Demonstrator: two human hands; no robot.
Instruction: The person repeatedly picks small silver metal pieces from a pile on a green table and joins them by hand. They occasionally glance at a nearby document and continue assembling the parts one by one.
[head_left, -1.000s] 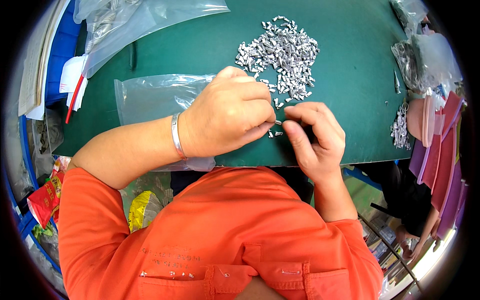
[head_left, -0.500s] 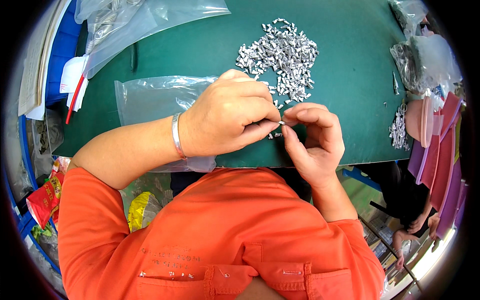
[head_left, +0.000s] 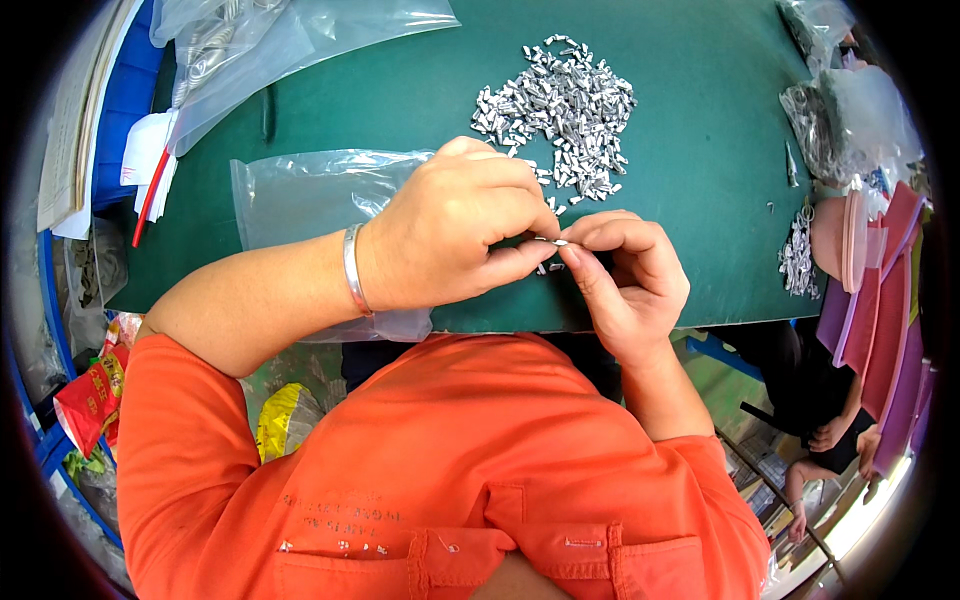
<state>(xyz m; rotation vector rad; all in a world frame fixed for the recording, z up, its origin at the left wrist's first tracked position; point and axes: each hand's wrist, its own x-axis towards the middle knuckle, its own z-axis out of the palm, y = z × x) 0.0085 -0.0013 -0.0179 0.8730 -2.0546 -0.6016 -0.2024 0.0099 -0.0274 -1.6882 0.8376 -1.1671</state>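
Note:
My left hand (head_left: 462, 228), with a silver bangle at the wrist, and my right hand (head_left: 632, 275) meet over the near edge of the green table. Between their pinched thumbs and forefingers is a small silver metal piece (head_left: 559, 242), touched from both sides. Its exact shape is too small to make out. Just beyond the fingers lies a heap of small silver metal pieces (head_left: 575, 110), a few of them scattered below my fingertips. A flat clear plastic bag (head_left: 300, 195) lies partly under my left wrist and forearm.
Another clear bag (head_left: 330, 35) lies at the far left, near a red pen-like stick (head_left: 150, 198) and white paper. A small silver cluster (head_left: 798, 255) sits on the right, beside pink and purple strips (head_left: 880, 300). Another person's arms (head_left: 830, 435) show at the lower right.
My right fingertips have shifted slightly up and left. The small metal piece now shows more of its length between the two pinches.

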